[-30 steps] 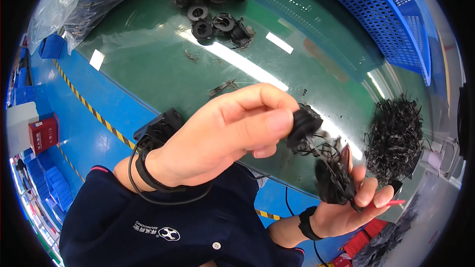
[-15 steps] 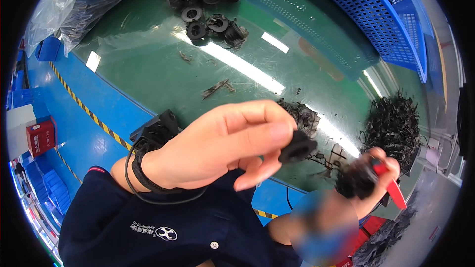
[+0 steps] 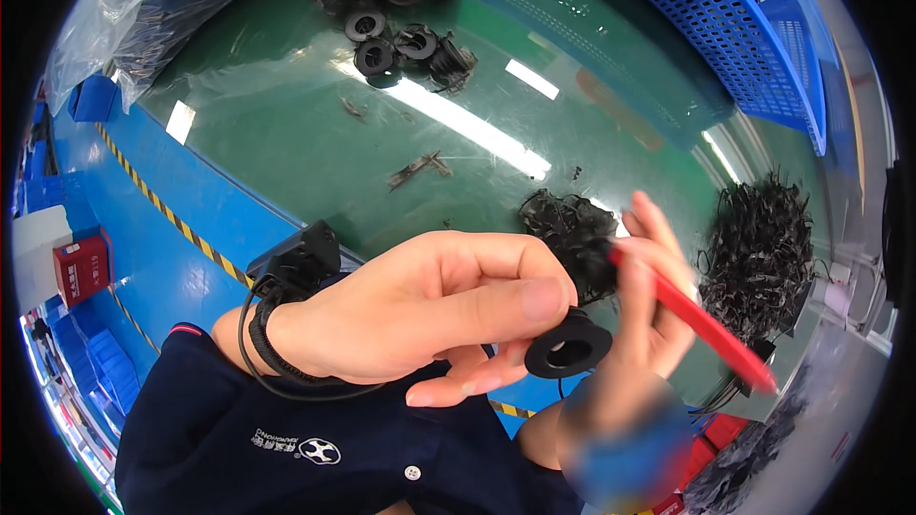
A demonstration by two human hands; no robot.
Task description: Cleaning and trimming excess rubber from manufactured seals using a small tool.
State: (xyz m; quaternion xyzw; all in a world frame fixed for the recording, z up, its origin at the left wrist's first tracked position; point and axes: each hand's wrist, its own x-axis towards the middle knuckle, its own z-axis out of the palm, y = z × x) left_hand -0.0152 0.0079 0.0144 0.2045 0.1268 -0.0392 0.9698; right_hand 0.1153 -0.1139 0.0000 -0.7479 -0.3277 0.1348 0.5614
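Left hand (image 3: pixel 448 300) pinches a black flanged part (image 3: pixel 571 329), left of the scrap heap (image 3: pixel 759 267); right hand (image 3: pixel 637 324) grips a red tool (image 3: pixel 701 320). Apparently a part-handling step; the next move calls for steady fingers.

Black flanged ring (image 3: pixel 572 327): matt, rubbery-looking, smooth. Red tool (image 3: pixel 706 319): smooth, plastic-looking. Desk (image 3: pixel 296 157): smooth, glossy green, mirroring light. Basket (image 3: pixel 739 43): perforated blue plastic. Sheeting (image 3: pixel 172 24): clear, wrinkled, shiny plastic film. Scrap pile (image 3: pixel 759 262): stringy, rough, glinting black. Shirt (image 3: pixel 215 410): matt navy cloth. Floor (image 3: pixel 215 200): smooth blue.

Bright white glare streaks the green tabletop (image 3: pixel 286 157).
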